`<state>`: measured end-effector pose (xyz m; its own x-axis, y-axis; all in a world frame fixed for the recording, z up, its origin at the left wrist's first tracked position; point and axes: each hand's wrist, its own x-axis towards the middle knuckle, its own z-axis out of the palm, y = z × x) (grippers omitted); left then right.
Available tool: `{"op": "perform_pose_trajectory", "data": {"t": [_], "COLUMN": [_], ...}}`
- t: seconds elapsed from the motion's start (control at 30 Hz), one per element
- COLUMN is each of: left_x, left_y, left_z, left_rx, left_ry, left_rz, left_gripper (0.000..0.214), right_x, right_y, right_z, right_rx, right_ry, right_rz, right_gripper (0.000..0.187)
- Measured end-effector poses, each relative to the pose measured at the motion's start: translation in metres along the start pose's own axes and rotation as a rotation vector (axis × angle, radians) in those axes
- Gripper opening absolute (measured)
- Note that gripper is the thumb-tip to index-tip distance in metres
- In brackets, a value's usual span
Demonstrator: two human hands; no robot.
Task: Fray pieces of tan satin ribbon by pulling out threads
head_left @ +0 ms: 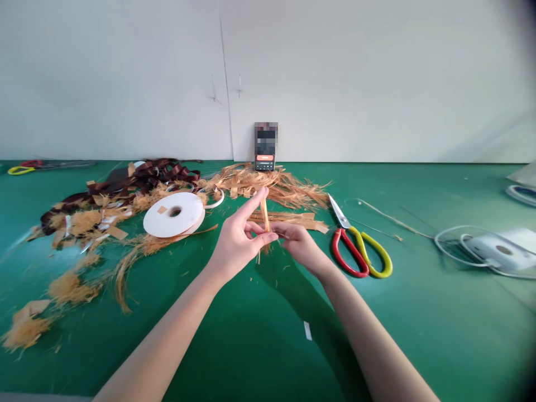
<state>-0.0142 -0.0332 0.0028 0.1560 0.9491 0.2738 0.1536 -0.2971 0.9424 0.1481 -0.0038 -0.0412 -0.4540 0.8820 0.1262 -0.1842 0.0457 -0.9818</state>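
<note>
Nothing legible on show here! Up against the wall stands a card (266,139), pixelated right over, so not a word comes through. Just below it, a small black device (264,163) with an orange-red band (264,158): there's lettering there, but it's far too tiny to read.
</note>
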Motion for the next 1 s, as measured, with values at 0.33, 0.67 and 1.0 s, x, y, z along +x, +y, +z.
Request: {"op": "perform_pose_trajectory", "data": {"t": [0.33,0.67,1.0], "left_x": [0.002,0.001,-0.001], "left_y": [-0.005,0.0,0.001], "left_z": [-0.001,-0.002,0.0], "left_rx": [0.081,0.1,0.112], "left_ry": [0.004,0.001,-0.069], "left_rz": [0.009,0.069,0.035], "left_gripper": [0.078,0.084,0.083], "right_x": [-0.005,-0.004,-0.002], "right_y": [-0.014,-0.01,-0.021], "right_z": [-0.009,-0.007,-0.001], "right_rx": [0.256,0.049,0.16], "right_ry": [0.125,0.029,0.225], "right_rz": [-0.103,0.006,-0.128], "right_gripper": [0.048,0.036,0.072]}}
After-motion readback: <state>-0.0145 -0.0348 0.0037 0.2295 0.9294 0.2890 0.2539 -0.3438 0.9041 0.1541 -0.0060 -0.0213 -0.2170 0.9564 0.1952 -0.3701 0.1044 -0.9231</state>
